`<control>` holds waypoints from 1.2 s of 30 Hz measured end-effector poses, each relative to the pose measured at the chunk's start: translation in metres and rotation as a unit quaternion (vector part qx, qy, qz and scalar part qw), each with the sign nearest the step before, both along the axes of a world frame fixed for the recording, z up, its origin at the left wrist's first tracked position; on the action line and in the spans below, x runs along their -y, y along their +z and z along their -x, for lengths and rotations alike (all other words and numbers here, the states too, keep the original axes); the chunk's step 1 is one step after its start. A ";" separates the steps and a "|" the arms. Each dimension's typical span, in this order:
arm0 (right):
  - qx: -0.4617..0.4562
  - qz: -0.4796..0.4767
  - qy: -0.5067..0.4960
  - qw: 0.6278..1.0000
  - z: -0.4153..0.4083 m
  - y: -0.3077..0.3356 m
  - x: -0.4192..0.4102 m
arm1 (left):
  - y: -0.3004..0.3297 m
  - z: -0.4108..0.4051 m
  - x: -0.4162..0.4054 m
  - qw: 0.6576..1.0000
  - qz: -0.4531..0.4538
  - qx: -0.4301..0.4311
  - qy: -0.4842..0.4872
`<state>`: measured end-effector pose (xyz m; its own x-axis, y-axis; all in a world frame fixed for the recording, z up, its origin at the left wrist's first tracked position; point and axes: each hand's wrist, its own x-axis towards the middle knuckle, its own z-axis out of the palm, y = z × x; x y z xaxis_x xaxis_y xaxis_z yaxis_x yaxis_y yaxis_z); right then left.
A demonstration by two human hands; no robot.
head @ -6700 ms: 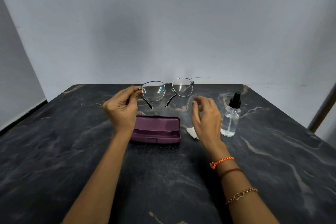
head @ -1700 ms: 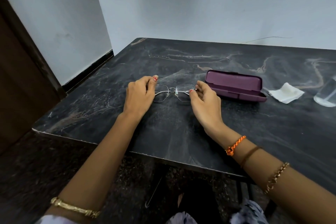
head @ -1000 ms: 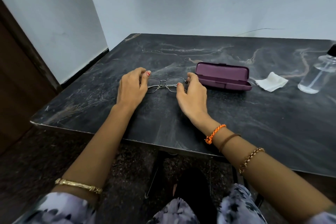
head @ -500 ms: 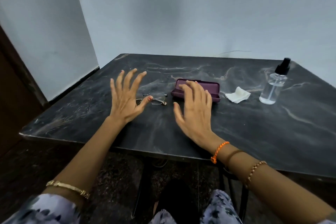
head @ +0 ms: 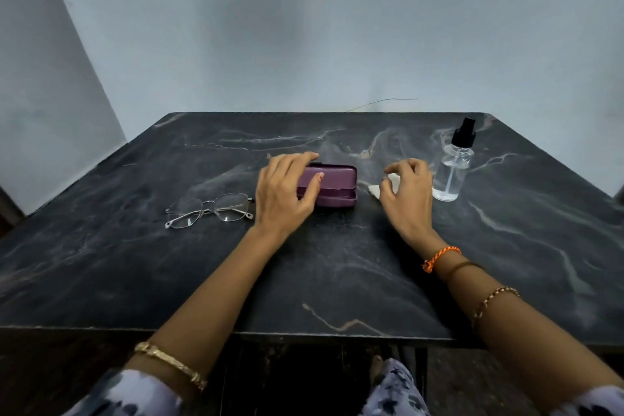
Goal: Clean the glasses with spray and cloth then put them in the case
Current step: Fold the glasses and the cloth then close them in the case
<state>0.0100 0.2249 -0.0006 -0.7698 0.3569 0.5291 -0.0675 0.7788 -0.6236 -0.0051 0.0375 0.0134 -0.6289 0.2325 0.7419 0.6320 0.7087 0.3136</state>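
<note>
Metal-framed glasses [head: 209,209] lie folded on the dark marble table [head: 304,273], left of centre, with no hand on them. The purple glasses case [head: 337,186] sits closed at the middle. My left hand [head: 283,196] covers its left end, fingers curled over the back edge and thumb on the lid. My right hand [head: 408,196] hovers with curled, spread fingers over the white cloth [head: 374,188], which is mostly hidden beneath it. A clear spray bottle [head: 454,169] with a black pump stands upright just right of that hand.
The table's near edge runs across the lower part of the view, with my lap below it. A pale wall stands behind the table and another along its left side. A thin wire trails at the back edge.
Both hands left the glasses on the table and moved right. My left hand came down onto the case, and my right hand went over the cloth. The camera has swung to the right.
</note>
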 end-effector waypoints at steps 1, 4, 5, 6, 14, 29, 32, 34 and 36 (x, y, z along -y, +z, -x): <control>0.009 0.013 -0.006 1.000 0.003 -0.002 -0.002 | -0.004 0.001 -0.003 1.000 0.002 0.004 0.001; 0.046 0.026 -0.022 0.998 0.010 -0.004 -0.008 | -0.011 0.004 -0.003 1.000 0.027 -0.012 -0.004; 0.067 0.026 -0.027 0.997 0.014 -0.005 -0.011 | -0.012 0.006 -0.004 0.999 0.031 -0.012 -0.008; 0.088 0.026 -0.029 0.995 0.016 -0.005 -0.013 | -0.012 0.007 -0.004 0.999 0.033 -0.010 -0.009; 0.110 0.004 -0.029 0.994 0.027 -0.008 -0.017 | -0.014 0.011 -0.008 1.000 0.006 0.010 -0.012; -0.106 0.120 0.004 0.987 0.012 0.013 -0.005 | -0.013 0.014 -0.002 0.992 -0.109 0.021 -0.054; -0.143 0.202 0.023 0.969 0.011 0.028 0.002 | -0.010 0.010 -0.001 0.982 -0.178 0.028 -0.065; -0.159 0.252 0.046 0.954 0.013 0.038 0.010 | -0.008 0.008 0.000 0.966 -0.238 0.055 -0.090; -0.160 0.312 0.078 0.933 0.015 0.045 0.021 | -0.006 0.007 0.000 0.941 -0.295 0.114 -0.120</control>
